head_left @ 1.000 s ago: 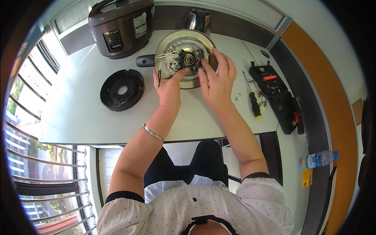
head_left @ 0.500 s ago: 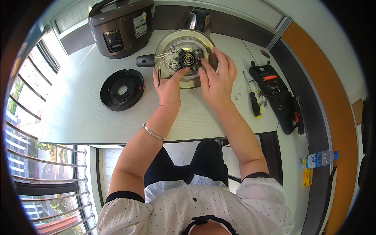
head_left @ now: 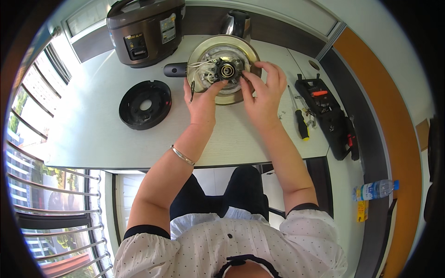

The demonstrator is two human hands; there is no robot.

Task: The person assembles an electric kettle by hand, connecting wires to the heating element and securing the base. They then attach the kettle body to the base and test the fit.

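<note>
Bright daylight floods in from the window along the desk's (head_left: 92, 139) left edge, washing that side pale. Shadows are soft. Focus is sharp centrally; the fisheye bends straight edges toward a black rim.

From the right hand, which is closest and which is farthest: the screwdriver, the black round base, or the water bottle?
From the right hand:
1. Screwdriver, just to its right on the table.
2. Black round base, across on the left.
3. Water bottle, far right, off the table.
</note>
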